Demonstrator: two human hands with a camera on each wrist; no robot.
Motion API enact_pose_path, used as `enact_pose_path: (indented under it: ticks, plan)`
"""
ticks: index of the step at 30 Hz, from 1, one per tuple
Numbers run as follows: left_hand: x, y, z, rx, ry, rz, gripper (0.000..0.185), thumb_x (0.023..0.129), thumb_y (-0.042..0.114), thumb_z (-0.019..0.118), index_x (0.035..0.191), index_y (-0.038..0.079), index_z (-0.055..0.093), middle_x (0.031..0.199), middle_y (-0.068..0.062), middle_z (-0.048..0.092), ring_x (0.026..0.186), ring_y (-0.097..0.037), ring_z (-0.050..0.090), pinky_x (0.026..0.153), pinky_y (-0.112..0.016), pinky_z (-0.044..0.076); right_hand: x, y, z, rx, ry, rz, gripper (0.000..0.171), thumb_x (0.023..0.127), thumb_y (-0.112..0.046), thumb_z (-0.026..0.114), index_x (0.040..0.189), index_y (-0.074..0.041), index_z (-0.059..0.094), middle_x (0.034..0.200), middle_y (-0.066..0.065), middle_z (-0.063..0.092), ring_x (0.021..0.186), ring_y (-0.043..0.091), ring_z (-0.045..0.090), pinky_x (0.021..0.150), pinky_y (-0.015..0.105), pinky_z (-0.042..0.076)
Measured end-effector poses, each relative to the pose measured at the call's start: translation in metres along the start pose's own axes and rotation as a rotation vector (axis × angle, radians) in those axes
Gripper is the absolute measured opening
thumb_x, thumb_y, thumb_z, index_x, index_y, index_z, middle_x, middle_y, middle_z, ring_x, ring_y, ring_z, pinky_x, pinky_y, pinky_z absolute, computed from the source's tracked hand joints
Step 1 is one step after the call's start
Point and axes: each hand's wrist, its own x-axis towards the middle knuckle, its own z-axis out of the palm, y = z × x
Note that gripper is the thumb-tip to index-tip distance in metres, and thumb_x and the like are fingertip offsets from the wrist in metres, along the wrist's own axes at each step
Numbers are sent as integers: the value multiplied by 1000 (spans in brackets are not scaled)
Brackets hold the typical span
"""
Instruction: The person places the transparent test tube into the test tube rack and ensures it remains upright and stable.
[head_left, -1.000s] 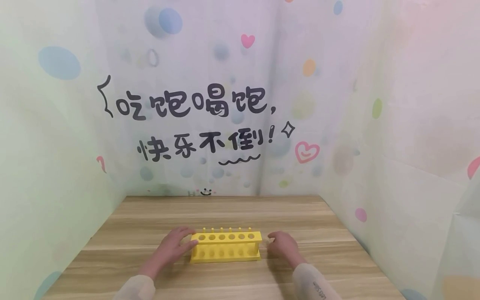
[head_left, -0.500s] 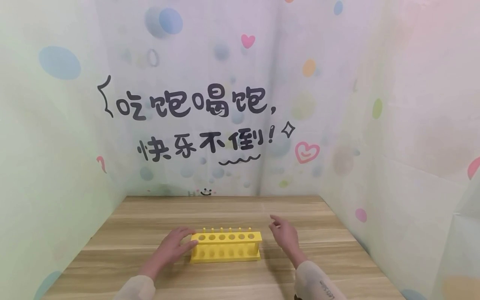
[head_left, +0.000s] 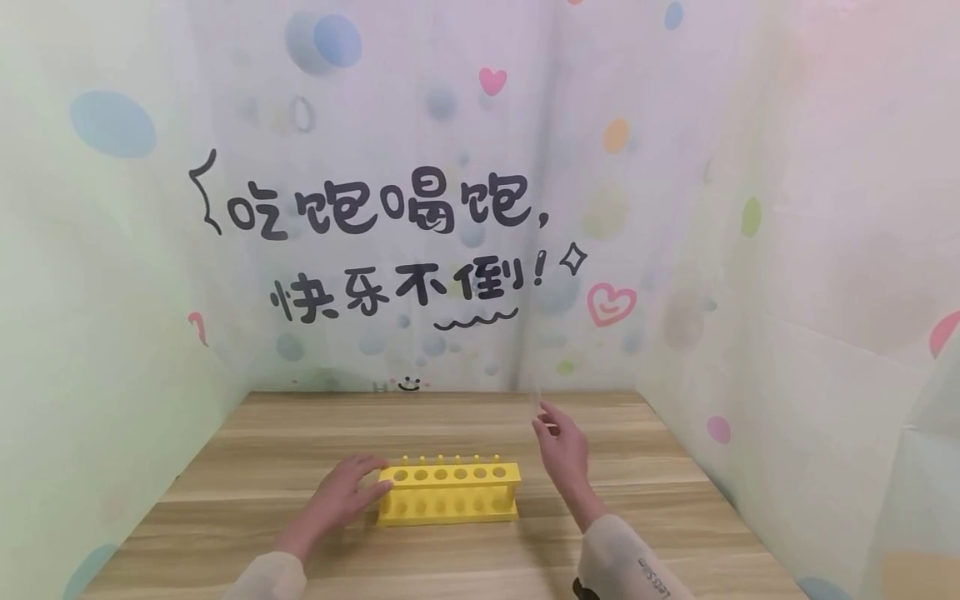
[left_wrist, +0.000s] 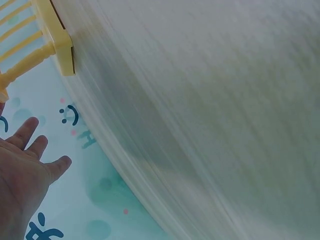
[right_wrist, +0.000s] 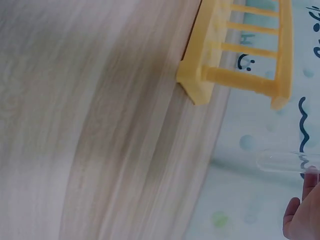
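Observation:
A yellow test tube rack (head_left: 448, 518) stands upright on the table, with a row of round holes along its top plate and several pegs behind. My left hand (head_left: 347, 492) holds the rack's left end, thumb at the front of the top plate and index finger behind it; its other fingers spread loosely in the left wrist view. To the right of the rack, my right hand (head_left: 564, 450) is raised above the table and pinches a clear test tube (right_wrist: 282, 161). The tube's rounded end points down toward the table in the right wrist view. In the head view it is faint.
The wood-grain table (head_left: 450, 421) runs back to a printed curtain (head_left: 375, 350) with black lettering and coloured dots. Further curtain panels (head_left: 810, 333) close in the left and right sides.
My right hand has risen up and away from beside the rack, lifting the clear test tube with it. My left hand stays at the rack's left end, and the rack remains in place.

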Motion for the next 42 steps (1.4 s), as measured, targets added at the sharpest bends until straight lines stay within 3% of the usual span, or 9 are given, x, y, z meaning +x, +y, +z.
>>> enact_pose_path:
  ticks: [8,18,32,42]
  plan:
    - [0,-3,-2,-7,0,-6,46,96,41,65,128,8,64,134,-17,57,126,-43,49,105,-62,37,-2,-22,7,81,36,-37,38,95,-13,68,133,-9,62,108,8,70,95,23,67,79,33,57]
    - [2,-2,-3,0,8,-7,46,95,42,65,128,10,64,135,-18,57,127,-44,48,106,-63,35,-5,-41,11,211,-9,-29,39,94,-14,70,132,-11,63,109,8,70,99,25,68,83,32,57]
    - [2,-7,1,5,8,0,45,95,42,65,127,9,65,132,-16,58,125,-42,50,104,-62,38,-14,-36,19,190,-80,-53,35,92,-11,71,127,-10,65,106,10,70,96,25,69,84,35,58]
    - [2,-8,3,11,10,9,43,95,40,66,125,10,66,130,-16,59,124,-41,51,105,-60,38,-26,-34,22,167,-127,-83,33,91,-5,71,124,-8,64,103,9,70,94,23,70,81,30,58]
